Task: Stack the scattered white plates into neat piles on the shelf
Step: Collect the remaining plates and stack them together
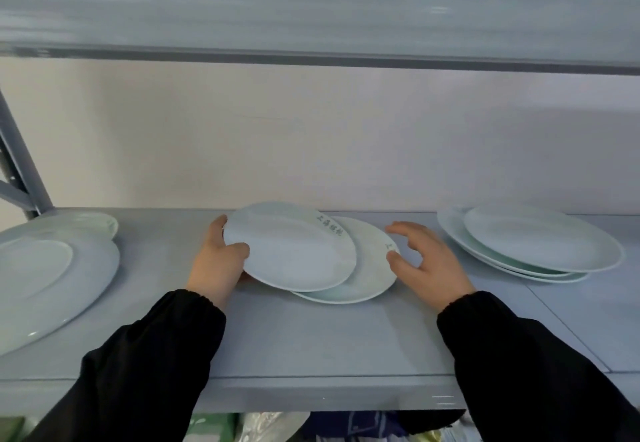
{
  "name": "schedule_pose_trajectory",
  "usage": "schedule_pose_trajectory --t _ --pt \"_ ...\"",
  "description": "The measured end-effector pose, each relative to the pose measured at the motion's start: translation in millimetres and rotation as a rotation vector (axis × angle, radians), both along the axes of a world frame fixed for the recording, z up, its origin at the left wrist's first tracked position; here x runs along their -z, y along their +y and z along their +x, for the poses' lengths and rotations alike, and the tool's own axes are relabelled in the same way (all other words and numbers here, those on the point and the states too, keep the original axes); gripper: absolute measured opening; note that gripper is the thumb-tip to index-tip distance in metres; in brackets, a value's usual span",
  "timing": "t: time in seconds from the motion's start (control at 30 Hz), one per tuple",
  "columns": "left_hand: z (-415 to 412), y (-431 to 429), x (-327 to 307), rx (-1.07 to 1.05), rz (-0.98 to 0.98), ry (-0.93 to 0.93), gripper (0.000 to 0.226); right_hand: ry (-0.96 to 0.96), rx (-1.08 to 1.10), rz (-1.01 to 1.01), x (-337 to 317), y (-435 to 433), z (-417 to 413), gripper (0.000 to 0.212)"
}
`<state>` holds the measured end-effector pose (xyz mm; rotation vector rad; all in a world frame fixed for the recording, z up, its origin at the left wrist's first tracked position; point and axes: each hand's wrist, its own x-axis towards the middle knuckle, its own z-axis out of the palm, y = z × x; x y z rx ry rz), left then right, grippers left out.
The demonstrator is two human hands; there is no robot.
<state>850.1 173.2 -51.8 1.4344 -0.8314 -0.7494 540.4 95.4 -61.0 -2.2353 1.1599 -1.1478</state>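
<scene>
Grey shelf (pixel 311 337): left hand (pixel 218 261) grips upper plate (pixel 294 247) over lower plate (pixel 367 268)

Middle of shelf (pixel 311 337): tilted plate (pixel 291 246), white, lettered rim, lapping over flat plate (pixel 370 268). Toward right edge, near back: loose stack (pixel 540 237) of about three. At left edge: large plate (pixel 45 282), small plate (pixel 100 223) behind.
</scene>
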Motion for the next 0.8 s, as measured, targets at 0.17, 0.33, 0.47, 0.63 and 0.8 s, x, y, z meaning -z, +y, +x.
schedule_pose_trajectory --t 0.17,0.33,0.47,0.63,0.8 --pt "-0.1 1.5 -0.6 0.024 0.046 -0.075 0.087 0.005 0.014 0.004 -2.0 3.3 -2.0 0.042" --pt "2.6 -0.5 2.5 0.037 0.031 -0.07 0.087 0.012 0.014 0.012 -0.2 3.3 -2.9 0.048" --pt "0.2 -0.3 1.1 0.017 -0.007 -0.069 0.079 0.001 0.017 0.025 -1.3 4.3 -2.0 0.049" --pt "-0.5 -2.1 1.6 -0.042 -0.07 -0.125 0.062 0.007 0.002 0.018 0.3 3.3 -1.8 0.054" --pt "-2.5 1.5 3.0 -0.022 -0.109 -0.333 0.066 0.019 -0.004 0.032 0.5 2.9 -3.3 0.045"
